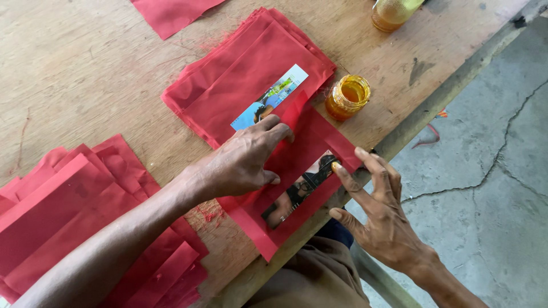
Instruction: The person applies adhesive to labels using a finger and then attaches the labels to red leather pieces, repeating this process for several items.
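The left hand [242,159] lies flat, palm down, fingers extended together, pressing on a red rectangular paper sheet [297,154] that lies at the near edge of the worn wooden counter [85,68]. It grips nothing. The right hand [377,219] is spread open; its index fingertip [337,167], coated with yellow glue, touches the end of a dark printed paper strip [299,191] that lies diagonally on the same red sheet. This hand also holds nothing.

Just beyond the left hand, a stack of folded red paper sheets [245,74] rests on the counter, partly under the worked sheet. A second printed paper strip, blue and white [269,97], lies on top of this stack. A small open glass jar of amber glue [348,97] stands just beside the stack and the sheet. A second amber glass container [394,12] stands at the far edge, partly out of view. A pile of finished red paper pieces [74,217] lies under the left forearm. Another red paper piece [171,14] lies at the far side. Cracked grey concrete floor [491,142] adjoins the counter.
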